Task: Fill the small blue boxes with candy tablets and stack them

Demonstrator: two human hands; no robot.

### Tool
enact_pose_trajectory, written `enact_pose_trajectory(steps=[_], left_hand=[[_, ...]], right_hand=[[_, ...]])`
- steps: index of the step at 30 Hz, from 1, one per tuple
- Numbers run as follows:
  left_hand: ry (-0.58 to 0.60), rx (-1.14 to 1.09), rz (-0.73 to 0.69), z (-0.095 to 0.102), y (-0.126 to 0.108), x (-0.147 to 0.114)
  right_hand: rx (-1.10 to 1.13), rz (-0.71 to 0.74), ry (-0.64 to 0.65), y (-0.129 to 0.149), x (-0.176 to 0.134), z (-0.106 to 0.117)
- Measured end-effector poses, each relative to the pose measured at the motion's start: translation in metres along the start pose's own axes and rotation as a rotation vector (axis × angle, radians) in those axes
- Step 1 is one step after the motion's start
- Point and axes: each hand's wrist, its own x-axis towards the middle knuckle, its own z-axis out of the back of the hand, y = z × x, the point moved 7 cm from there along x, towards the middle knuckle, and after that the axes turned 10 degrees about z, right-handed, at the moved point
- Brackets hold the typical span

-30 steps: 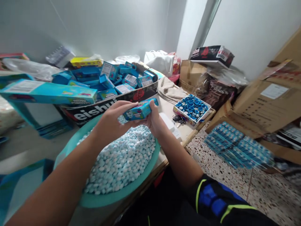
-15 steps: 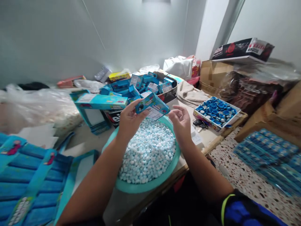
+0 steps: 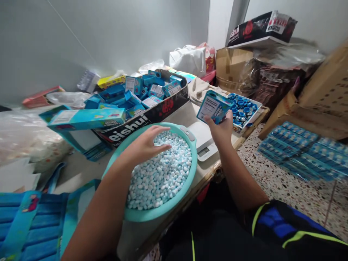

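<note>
A small blue candy box [image 3: 213, 106] is gripped in my right hand [image 3: 221, 128], raised over the table to the right of the bowl. My left hand [image 3: 146, 145] is over the bowl, its thumb and fingers apart with nothing between them. Below it, the turquoise bowl [image 3: 193, 159] is heaped with small white and pale blue candies [image 3: 160, 174]. A white kitchen scale [image 3: 203, 145] lies right of the bowl, below the held box. Behind the bowl, a black carton [image 3: 160, 116] is piled with blue candy boxes [image 3: 133, 85].
A tray of blue caps [image 3: 243, 108] stands at the table's right edge. Larger turquoise display boxes [image 3: 87, 117] are at the left, with a packed blue carton [image 3: 35, 224] in front. Wrapped blue packs [image 3: 301, 148] lie on the speckled floor. Brown cardboard boxes [image 3: 233, 65] stand behind.
The candy box has passed from my left hand to my right hand and moved right. My left hand has opened over the bowl. The view has turned right, uncovering the scale.
</note>
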Motion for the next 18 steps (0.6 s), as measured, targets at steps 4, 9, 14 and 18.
enact_pose_trajectory(steps=[4, 9, 14, 18], left_hand=[[0.314, 0.207, 0.137, -0.025, 0.013, 0.001], [0.279, 0.269, 0.144, -0.024, 0.017, 0.004], [0.214, 0.236, 0.145, -0.02, 0.019, 0.006], [0.154, 0.229, 0.177, -0.017, 0.019, 0.009]], right_hand=[[-0.054, -0.09, 0.071, -0.045, 0.003, 0.017], [-0.289, -0.062, 0.296, -0.062, -0.01, 0.013], [-0.45, -0.002, 0.502, -0.053, -0.013, 0.004], [-0.32, 0.149, 0.422, -0.032, -0.006, 0.021]])
